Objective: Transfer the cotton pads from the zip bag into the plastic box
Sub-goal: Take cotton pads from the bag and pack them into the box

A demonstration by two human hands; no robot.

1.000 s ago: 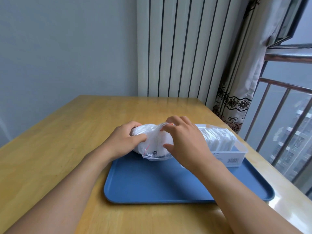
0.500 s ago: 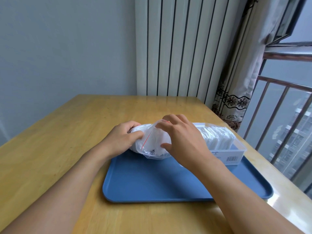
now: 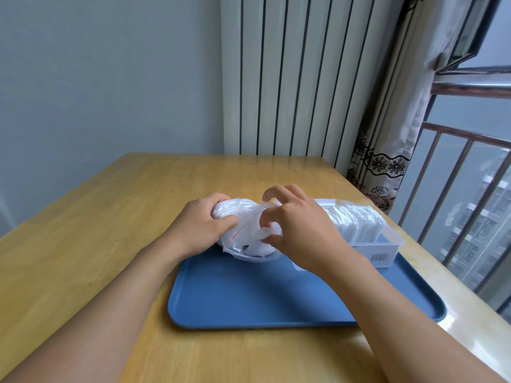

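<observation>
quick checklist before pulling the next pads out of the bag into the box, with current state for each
1. Zip bag held steady: ok, the left hand grips its closed end.
2. Right hand at the bag mouth: ok, its fingers pinch the plastic at the opening.
3. Pads actually gripped: cannot tell, the right hand hides what is between its fingers.
4. Plastic box within easy reach: ok, it sits just beside the right hand on the blue tray.
5. Room left in the box: cannot tell; cotton pads stand in a row inside, and the near end is hidden behind the hand.
</observation>
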